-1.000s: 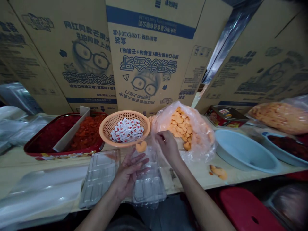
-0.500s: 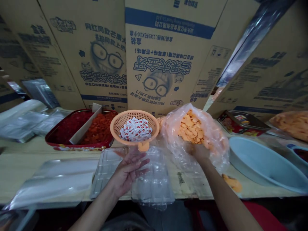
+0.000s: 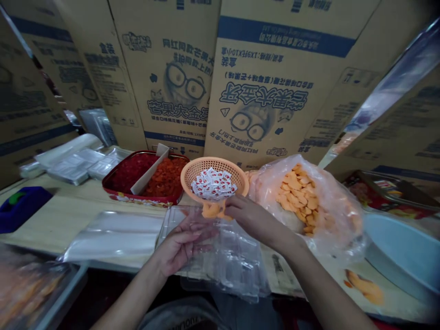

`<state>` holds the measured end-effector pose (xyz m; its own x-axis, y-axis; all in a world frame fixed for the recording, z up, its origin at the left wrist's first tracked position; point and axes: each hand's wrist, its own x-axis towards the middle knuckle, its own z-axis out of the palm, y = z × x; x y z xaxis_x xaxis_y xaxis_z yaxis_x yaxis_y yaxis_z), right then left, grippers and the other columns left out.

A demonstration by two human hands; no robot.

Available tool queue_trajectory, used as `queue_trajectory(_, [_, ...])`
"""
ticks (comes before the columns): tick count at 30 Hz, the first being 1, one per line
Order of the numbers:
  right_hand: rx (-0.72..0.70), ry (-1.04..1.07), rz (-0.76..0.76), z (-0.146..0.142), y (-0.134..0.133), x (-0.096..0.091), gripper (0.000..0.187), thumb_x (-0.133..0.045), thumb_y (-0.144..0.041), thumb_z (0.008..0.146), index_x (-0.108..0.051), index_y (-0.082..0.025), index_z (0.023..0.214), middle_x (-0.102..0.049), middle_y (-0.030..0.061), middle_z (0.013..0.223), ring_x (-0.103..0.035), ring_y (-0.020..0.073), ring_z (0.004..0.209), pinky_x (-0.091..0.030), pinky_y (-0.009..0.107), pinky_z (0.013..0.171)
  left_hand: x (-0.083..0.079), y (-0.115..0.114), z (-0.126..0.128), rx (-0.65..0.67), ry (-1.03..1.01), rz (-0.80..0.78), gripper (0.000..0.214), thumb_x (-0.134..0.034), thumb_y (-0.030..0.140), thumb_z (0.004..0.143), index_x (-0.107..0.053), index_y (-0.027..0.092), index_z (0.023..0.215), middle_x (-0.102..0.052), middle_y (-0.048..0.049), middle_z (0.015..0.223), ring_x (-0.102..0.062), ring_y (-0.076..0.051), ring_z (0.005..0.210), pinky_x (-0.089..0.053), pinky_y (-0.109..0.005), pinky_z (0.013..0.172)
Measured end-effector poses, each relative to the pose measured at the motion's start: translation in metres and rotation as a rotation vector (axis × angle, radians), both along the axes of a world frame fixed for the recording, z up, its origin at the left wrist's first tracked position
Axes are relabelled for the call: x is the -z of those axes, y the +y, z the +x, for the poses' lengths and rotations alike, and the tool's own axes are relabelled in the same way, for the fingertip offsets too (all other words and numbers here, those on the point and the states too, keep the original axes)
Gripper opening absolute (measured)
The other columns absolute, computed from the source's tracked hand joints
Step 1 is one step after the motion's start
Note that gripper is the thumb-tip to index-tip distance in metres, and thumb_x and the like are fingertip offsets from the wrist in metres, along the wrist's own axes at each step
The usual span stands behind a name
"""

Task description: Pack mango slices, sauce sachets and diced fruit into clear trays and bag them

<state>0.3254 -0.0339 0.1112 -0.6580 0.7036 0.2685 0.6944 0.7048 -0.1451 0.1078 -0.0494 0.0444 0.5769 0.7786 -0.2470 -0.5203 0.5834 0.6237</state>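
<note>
1. My right hand [image 3: 245,215] pinches a flat, orange piece [image 3: 224,212], six o'clock from the round, peach plastic basket [image 3: 186,176].
2. Light pressure should spare it.
3. My left hand [image 3: 180,245] half-curls beside a clear, compartmented plastic tray [image 3: 238,261]; gripping, I cannot tell.

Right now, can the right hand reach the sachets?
Likely yes: nothing covers the white sachets and the right hand is by the basket, though it seems to hold an orange piece.

Inverted carton [image 3: 263,98]: "芒果大金牙", "1X9托X10小盒". Upright carton [image 3: 185,82]: "网红同款". Grey garment [image 3: 185,314]: "ZUOL", rest unclear.
</note>
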Motion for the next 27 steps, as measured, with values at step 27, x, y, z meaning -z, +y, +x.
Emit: queue_trajectory(27, [-0.229,-0.090,-0.160,-0.114,0.044,0.007,0.017,-0.049,-0.015,0.084,-0.065,-0.021,0.086,-0.062,0.0037,0.093,-0.050,0.0158,0.091,-0.032,0.033,0.084,0.012,-0.002,-0.069,0.018,-0.038,-0.007,0.054,-0.056,0.002,0.071,-0.048,0.021,0.121,-0.058,-0.0121,0.119,-0.053,-0.034,0.111,-0.046,-0.044,0.084])
